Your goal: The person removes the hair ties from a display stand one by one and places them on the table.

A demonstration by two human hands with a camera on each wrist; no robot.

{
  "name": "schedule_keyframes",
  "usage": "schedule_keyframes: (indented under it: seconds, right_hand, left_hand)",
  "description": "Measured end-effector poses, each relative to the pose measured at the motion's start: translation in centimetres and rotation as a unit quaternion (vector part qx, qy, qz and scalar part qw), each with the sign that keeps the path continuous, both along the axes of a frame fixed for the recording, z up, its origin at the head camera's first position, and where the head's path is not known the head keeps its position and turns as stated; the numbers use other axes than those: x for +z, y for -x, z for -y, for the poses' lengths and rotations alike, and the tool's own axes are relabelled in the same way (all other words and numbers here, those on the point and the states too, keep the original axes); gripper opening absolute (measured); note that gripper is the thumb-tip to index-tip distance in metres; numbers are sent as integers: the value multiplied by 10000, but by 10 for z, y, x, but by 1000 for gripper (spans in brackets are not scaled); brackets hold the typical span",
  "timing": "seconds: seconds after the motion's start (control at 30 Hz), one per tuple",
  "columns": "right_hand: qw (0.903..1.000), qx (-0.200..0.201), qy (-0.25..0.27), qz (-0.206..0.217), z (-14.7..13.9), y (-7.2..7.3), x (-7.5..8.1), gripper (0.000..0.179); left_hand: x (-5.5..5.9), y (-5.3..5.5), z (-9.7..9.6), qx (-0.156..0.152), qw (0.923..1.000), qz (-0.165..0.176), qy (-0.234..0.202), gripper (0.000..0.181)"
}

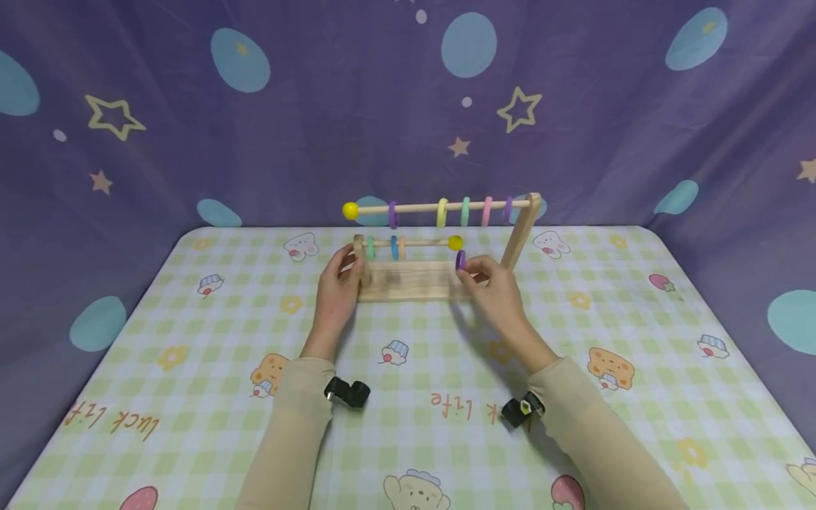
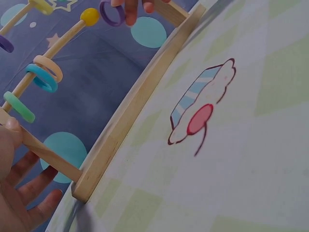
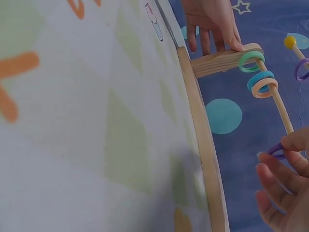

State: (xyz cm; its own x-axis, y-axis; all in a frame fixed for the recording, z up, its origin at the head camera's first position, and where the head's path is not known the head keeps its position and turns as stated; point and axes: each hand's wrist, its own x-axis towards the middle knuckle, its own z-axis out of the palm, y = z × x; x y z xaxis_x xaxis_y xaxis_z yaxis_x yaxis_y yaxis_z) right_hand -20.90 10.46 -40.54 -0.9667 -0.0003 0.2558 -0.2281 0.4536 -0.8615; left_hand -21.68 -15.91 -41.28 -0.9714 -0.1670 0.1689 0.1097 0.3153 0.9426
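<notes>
A wooden stand carries two rods, each tipped with a yellow ball. Between thumb and fingertips, my right hand pinches a purple ring just below and right of the lower rod's yellow ball. The ring is off the rod. My left hand holds the stand's short left post, thumb on its near side and the other fingers spread behind it. On the lower rod hang a mint ring, a blue ring and a peach ring.
Behind and higher, the upper rod runs left from the tall right post, bearing several coloured rings. A checked cloth covers the table. A purple patterned curtain hangs behind and at both sides.
</notes>
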Motion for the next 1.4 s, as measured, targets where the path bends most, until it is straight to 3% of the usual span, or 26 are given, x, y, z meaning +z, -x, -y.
schedule_keyframes:
  seconds: [0.57,1.03,1.4]
  right_hand:
    - [9953,733,-624,97,7,-3,-8,11]
    - [9898,1280,-623,47,26,-12,1,7]
    - [9844,1471,-959,68,42,-18,2,8]
  left_hand:
    - [-4,3,-1,-64,10000,-26,-1,46]
    - [-2,3,0,-51,10000,-27,14,45]
    - [0,0,0,-36,10000,-84,9,45]
